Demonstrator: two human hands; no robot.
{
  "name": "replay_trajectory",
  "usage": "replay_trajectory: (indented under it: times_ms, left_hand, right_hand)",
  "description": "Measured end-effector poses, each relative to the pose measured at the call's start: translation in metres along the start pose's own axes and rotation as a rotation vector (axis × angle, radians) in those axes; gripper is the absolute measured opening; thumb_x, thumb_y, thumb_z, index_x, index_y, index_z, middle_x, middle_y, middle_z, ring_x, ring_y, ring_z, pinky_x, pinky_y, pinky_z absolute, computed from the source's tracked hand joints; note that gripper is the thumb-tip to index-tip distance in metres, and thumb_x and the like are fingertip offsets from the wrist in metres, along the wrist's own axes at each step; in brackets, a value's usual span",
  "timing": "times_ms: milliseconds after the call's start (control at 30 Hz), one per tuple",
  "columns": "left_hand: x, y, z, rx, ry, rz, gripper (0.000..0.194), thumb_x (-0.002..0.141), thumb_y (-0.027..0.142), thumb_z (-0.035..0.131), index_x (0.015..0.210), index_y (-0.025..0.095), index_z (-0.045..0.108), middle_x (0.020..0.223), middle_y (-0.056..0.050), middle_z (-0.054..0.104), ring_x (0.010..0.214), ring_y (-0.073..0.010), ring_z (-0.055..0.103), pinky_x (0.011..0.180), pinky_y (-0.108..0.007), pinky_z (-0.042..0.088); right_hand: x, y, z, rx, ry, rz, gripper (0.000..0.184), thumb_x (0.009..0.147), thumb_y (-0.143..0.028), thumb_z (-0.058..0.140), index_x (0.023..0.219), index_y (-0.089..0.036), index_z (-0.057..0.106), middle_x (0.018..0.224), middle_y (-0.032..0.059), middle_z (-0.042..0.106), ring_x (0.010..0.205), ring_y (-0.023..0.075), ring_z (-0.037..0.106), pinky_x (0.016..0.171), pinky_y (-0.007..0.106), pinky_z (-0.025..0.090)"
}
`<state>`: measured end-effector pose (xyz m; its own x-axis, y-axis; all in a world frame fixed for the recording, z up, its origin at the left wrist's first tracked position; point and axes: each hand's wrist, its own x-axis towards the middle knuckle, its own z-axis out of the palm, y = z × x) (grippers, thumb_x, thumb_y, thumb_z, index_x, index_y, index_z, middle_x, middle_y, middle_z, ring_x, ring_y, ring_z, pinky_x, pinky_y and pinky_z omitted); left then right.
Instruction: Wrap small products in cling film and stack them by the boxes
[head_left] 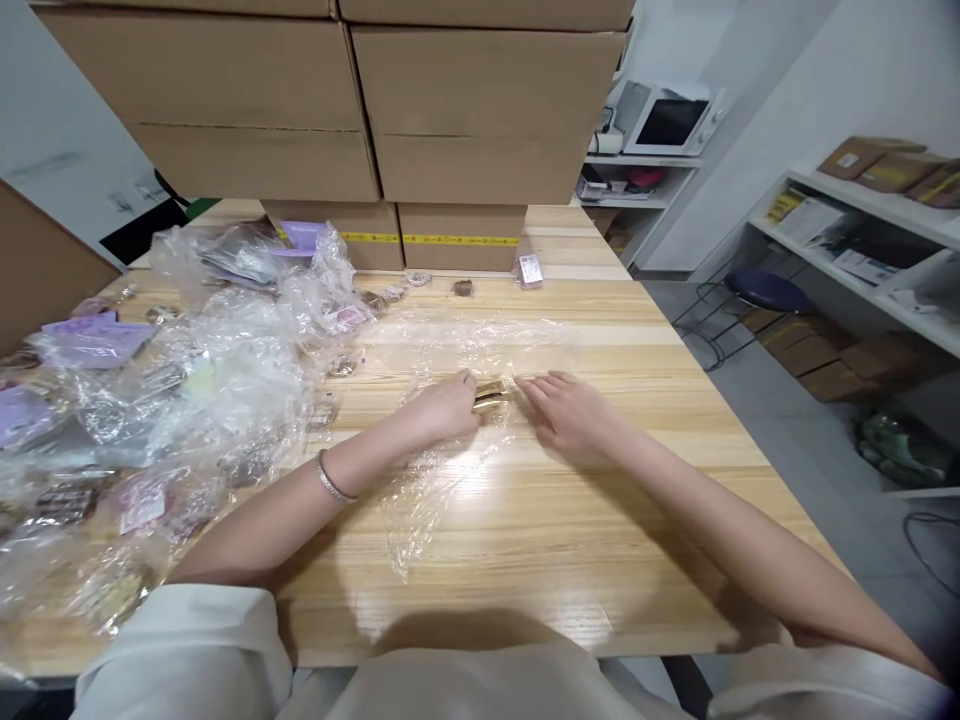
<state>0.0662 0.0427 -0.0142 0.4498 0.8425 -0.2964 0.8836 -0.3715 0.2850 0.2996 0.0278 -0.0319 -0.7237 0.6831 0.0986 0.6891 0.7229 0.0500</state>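
Observation:
My left hand (pixel 448 408) is closed around one end of some small gold-coloured strips (pixel 490 396) with a dark band between them; their exact kind is too small to make out. Beneath and around them a sheet of clear plastic film (pixel 427 500) spreads over the wooden table (pixel 600 560). To the right of the strips is my right hand (pixel 568 408), palm down, fingers stretched out and apart. Its fingertips are close to the strips' free end and the film; whether they touch is unclear.
A heap of clear plastic wrapping (pixel 232 370) with small packets covers the table's left side. Cardboard boxes (pixel 480 110) are stacked at the back. In front of them lie a small brown item (pixel 463 288) and a small white-labelled packet (pixel 529 271). A stool (pixel 769 290) stands at right.

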Motion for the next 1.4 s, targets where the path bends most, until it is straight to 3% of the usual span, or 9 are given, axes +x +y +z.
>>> replay_trajectory:
  times_ms: [300, 467, 667, 800, 967, 1067, 1167, 1267, 1400]
  left_hand:
    - [0.026, -0.036, -0.016, 0.072, 0.070, -0.126, 0.043, 0.083, 0.038, 0.055, 0.119, 0.015, 0.052, 0.125, -0.018, 0.058, 0.101, -0.0304, 0.064, 0.079, -0.036, 0.050]
    - [0.026, -0.016, -0.022, 0.086, 0.109, 0.087, 0.047, 0.088, 0.047, 0.052, 0.121, 0.014, 0.052, 0.123, -0.017, 0.056, 0.088, -0.0269, 0.065, 0.074, -0.036, 0.050]
    - [0.020, 0.011, 0.004, 0.083, 0.120, 0.271, 0.049, 0.092, 0.049, 0.055, 0.122, 0.009, 0.052, 0.120, -0.019, 0.055, 0.099, -0.0289, 0.060, 0.080, -0.035, 0.048]
    - [0.020, 0.007, 0.018, 0.102, 0.149, 0.338, 0.043, 0.095, 0.040, 0.054, 0.126, 0.010, 0.052, 0.121, -0.018, 0.054, 0.109, -0.0294, 0.054, 0.091, -0.038, 0.044]
    - [0.025, -0.005, 0.025, 0.102, 0.115, 0.501, 0.050, 0.093, 0.038, 0.055, 0.138, 0.018, 0.048, 0.127, -0.014, 0.052, 0.116, -0.0282, 0.048, 0.099, -0.038, 0.040]
    - [0.022, -0.006, 0.027, 0.130, 0.109, 0.500, 0.047, 0.093, 0.035, 0.055, 0.138, 0.020, 0.050, 0.125, -0.013, 0.053, 0.116, -0.0281, 0.047, 0.098, -0.038, 0.040]
    - [0.016, -0.003, 0.025, 0.111, 0.072, 0.483, 0.048, 0.092, 0.031, 0.055, 0.139, 0.023, 0.050, 0.124, -0.011, 0.054, 0.114, -0.0265, 0.048, 0.097, -0.037, 0.041]
    - [0.007, 0.000, 0.015, 0.015, 0.015, 0.481, 0.059, 0.087, 0.047, 0.062, 0.140, 0.026, 0.048, 0.126, -0.010, 0.054, 0.116, -0.0273, 0.048, 0.099, -0.038, 0.041]
    - [0.003, -0.014, -0.007, -0.231, 0.252, 0.343, 0.051, 0.092, 0.057, 0.050, 0.132, 0.025, 0.054, 0.128, -0.009, 0.054, 0.121, -0.0257, 0.048, 0.106, -0.039, 0.038]
  right_hand:
    - [-0.031, -0.028, 0.011, -0.107, -0.094, 0.092, 0.044, 0.091, -0.010, 0.042, 0.132, -0.018, 0.053, 0.102, 0.0123, 0.065, 0.089, 0.0247, 0.062, 0.072, 0.033, 0.039]
    - [-0.043, -0.038, 0.007, -0.012, -0.126, 0.013, 0.044, 0.089, -0.009, 0.044, 0.131, -0.016, 0.056, 0.098, 0.0107, 0.066, 0.083, 0.0223, 0.062, 0.071, 0.033, 0.040]
    - [-0.049, -0.054, -0.027, 0.177, -0.225, 0.043, 0.034, 0.087, -0.029, 0.057, 0.117, -0.017, 0.067, 0.086, 0.0091, 0.068, 0.079, 0.0244, 0.062, 0.076, 0.037, 0.042]
    - [-0.027, -0.031, -0.042, 0.286, -0.183, 0.079, 0.036, 0.099, -0.031, 0.038, 0.100, -0.019, 0.073, 0.092, 0.0101, 0.069, 0.082, 0.0225, 0.062, 0.079, 0.037, 0.045]
    - [0.028, 0.031, -0.015, 0.428, -0.181, 0.075, 0.049, 0.092, -0.020, 0.042, 0.140, -0.023, 0.051, 0.142, 0.0092, 0.055, 0.128, 0.0251, 0.051, 0.105, 0.040, 0.041]
    - [0.055, 0.069, 0.006, 0.455, -0.085, 0.310, 0.066, 0.090, -0.027, 0.046, 0.153, -0.015, 0.030, 0.159, 0.0152, 0.031, 0.142, 0.0311, 0.035, 0.114, 0.047, 0.033]
    - [0.066, 0.095, 0.016, 0.443, -0.028, 0.684, 0.076, 0.089, -0.031, 0.050, 0.154, -0.007, 0.020, 0.156, 0.0251, 0.030, 0.137, 0.0380, 0.041, 0.109, 0.051, 0.038]
    - [0.061, 0.098, 0.016, 0.380, -0.098, 0.874, 0.079, 0.086, -0.032, 0.054, 0.153, -0.005, 0.023, 0.153, 0.0297, 0.032, 0.126, 0.0426, 0.052, 0.103, 0.054, 0.042]
    - [0.044, 0.067, 0.011, 0.171, 0.103, 0.682, 0.065, 0.091, -0.026, 0.044, 0.151, -0.004, 0.030, 0.157, 0.0264, 0.027, 0.131, 0.0426, 0.046, 0.105, 0.058, 0.038]
